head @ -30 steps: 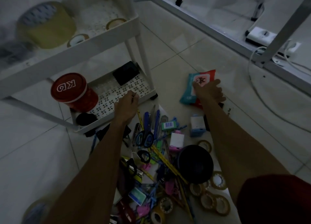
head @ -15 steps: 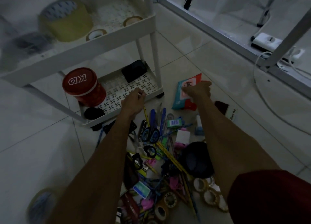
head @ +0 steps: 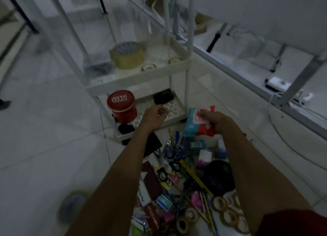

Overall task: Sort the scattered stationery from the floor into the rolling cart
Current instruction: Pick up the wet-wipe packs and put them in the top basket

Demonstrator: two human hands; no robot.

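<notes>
The right hand (head: 210, 119) grips a soft pack (head: 198, 125) lifted off the floor, its long axis running toward the cart (head: 178, 111), whose bottom shelf lies just ahead and left. The left hand (head: 154, 117) hovers over that shelf beside the red tin (head: 122, 105), fingers curled around something small I cannot make out.

Office-like room: tiled floor (head: 44, 147), white desk frames (head: 247, 72) (power strip (head: 277, 84) beneath).

pale tiled floor (head: 44, 147). white power strip (head: 277, 83) at right beneath metal frame legs (head: 299, 80), white cable (head: 276, 129) looping beside it. dark leg (head: 21, 12) upper left.
</notes>
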